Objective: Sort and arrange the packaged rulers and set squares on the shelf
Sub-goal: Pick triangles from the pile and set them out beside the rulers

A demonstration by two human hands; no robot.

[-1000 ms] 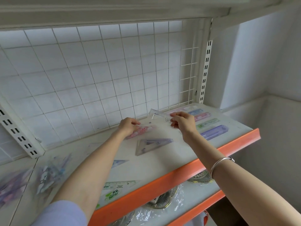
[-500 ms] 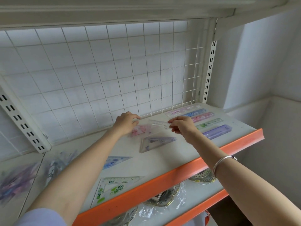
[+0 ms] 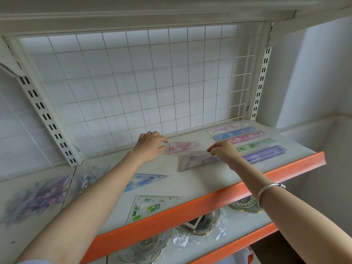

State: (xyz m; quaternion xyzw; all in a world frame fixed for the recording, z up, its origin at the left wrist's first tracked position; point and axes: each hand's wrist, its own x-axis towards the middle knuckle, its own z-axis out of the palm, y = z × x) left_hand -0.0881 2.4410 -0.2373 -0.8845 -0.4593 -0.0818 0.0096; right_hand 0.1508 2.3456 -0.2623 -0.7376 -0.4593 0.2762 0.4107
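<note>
Two hands are at work here. The left hand (image 3: 150, 147) reaches to the back of the shelf (image 3: 209, 199), with its thumb and curled fingers pinching the left end of a pink set square (image 3: 182, 146). That set square lies flat, just in front of the wire grid (image 3: 133, 82), and points away to the right of the hand. The right hand (image 3: 223, 151) hovers a little nearer the front. Its thumb and forefinger nip the upper edge of a purple set square (image 3: 196, 161), which spreads out below and to the left of the fingertips, close beside the pink one. Whether it is slightly lifted or flat on the board I cannot tell. A silver bracelet (image 3: 270, 189) sits on the right wrist. Just to the right of that hand, five packaged rulers (image 3: 255, 144) lie side by side in a neat row, with a purple one nearest the orange front lip. Under the left forearm, toward the front, lie a blue set square (image 3: 146, 181) and then a green set square (image 3: 152, 206) close to the lip. Blurred purple packets (image 3: 38, 199) lie heaped on the neighbouring board at far left. Glass dishes (image 3: 202, 223) stand on the level below.
</note>
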